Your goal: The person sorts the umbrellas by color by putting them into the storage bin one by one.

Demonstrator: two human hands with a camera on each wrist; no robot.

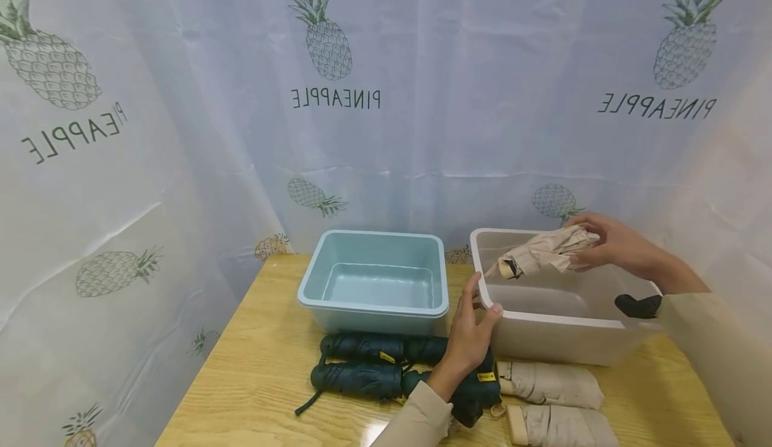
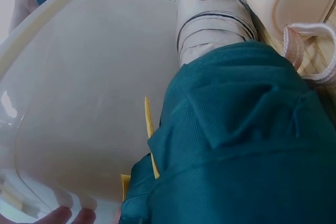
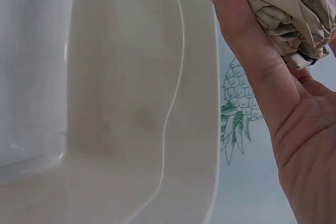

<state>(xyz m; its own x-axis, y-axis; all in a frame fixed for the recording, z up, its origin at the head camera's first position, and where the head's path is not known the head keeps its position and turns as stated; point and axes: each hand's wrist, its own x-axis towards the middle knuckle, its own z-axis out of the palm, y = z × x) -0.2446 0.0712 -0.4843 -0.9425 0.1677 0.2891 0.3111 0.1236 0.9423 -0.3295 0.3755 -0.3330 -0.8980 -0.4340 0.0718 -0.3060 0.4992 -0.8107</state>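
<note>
My right hand (image 1: 618,242) grips a folded beige umbrella (image 1: 543,251), held tilted above the beige bin (image 1: 561,336). In the right wrist view, the fingers and thumb wrap round its crumpled fabric (image 3: 294,19). At the bin's front left corner, my left hand (image 1: 467,340) holds the rim, thumb on the front side and fingers along the left side. The left wrist view shows its fingertips (image 2: 58,216) against the bin's outer wall. Several folded dark green umbrellas (image 1: 358,380) lie under and left of that hand. Two more folded beige umbrellas (image 1: 551,385) lie in front of the bin.
A light blue bin (image 1: 374,313) stands left of the beige one, behind the dark green umbrellas. Both bins rest on a wooden table (image 1: 241,380). A pineapple-print curtain (image 1: 410,132) hangs close behind and at the sides.
</note>
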